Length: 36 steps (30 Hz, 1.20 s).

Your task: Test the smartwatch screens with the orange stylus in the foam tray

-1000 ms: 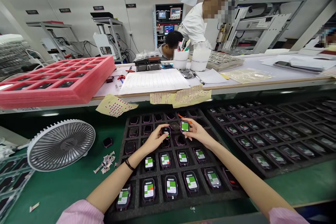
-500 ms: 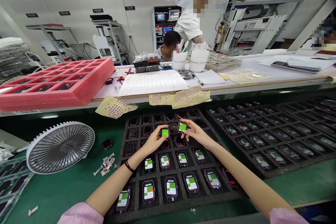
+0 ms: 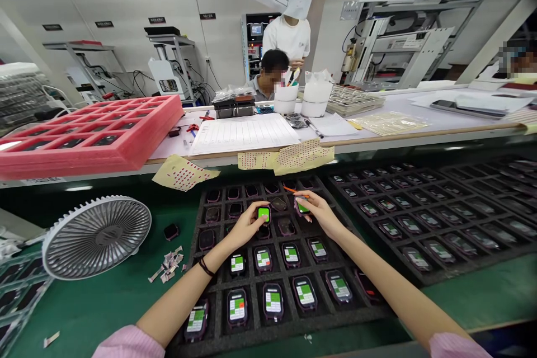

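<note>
My left hand (image 3: 250, 222) grips a smartwatch body (image 3: 263, 213) with a bright green screen, its thumb over the screen's lower part. To its right, my right hand (image 3: 318, 211) is closed on a second watch body (image 3: 301, 206), also green-screened and partly covered by the fingers. Both are held over a dark foam tray (image 3: 268, 341) with square compartments. Watch bodies with lit green-and-white screens, such as this watch (image 3: 273, 300), lie in the near rows; those in the far rows have dark screens. An orange stick-like tool (image 3: 289, 189) lies by my right hand.
A round grey fan (image 3: 98, 236) stands at left, near small loose strips (image 3: 168, 265) and a lone dark watch (image 3: 171, 230). Another filled foam tray (image 3: 403, 260) lies right. The shelf above bears a pink foam tray (image 3: 126, 151) and papers (image 3: 247, 133). Two people are beyond it.
My right hand has moved slightly right and tilted its watch, so less of the screen shows. My left thumb has shifted onto its screen. The standing person behind has moved left.
</note>
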Each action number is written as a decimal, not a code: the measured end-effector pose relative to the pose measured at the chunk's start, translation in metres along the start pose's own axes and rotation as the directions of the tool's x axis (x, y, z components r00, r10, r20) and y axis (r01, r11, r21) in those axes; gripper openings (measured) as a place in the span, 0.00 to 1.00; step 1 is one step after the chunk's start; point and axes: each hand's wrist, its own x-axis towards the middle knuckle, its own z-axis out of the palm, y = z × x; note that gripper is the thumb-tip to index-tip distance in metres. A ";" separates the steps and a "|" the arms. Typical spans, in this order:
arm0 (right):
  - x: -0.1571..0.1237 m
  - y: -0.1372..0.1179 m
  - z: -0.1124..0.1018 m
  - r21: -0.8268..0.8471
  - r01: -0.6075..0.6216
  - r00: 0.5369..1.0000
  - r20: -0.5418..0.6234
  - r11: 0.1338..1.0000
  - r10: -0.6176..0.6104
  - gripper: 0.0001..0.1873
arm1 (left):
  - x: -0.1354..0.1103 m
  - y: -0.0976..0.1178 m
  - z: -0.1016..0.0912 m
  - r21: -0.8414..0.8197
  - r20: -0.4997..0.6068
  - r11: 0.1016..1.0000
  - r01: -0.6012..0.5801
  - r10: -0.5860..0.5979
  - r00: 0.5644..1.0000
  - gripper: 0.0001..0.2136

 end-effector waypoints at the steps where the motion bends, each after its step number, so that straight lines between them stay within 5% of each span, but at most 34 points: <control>1: 0.000 0.000 0.000 0.007 -0.007 1.000 0.018 1.000 0.006 0.19 | 0.000 0.000 0.000 0.001 -0.001 1.000 -0.002 0.002 1.000 0.18; 9: 0.000 0.002 0.004 0.049 0.034 0.982 0.182 0.998 -0.043 0.28 | 0.001 -0.003 0.000 0.016 -0.025 1.000 -0.001 0.001 1.000 0.20; 17: -0.001 0.001 0.001 0.081 -0.003 0.986 0.164 0.997 -0.010 0.21 | 0.001 -0.001 -0.002 0.057 -0.075 0.998 -0.008 0.013 0.997 0.18; 36: 0.001 0.004 0.001 0.070 0.017 0.988 0.150 0.997 -0.027 0.22 | 0.001 0.001 -0.002 0.026 -0.093 1.000 0.003 0.000 0.996 0.18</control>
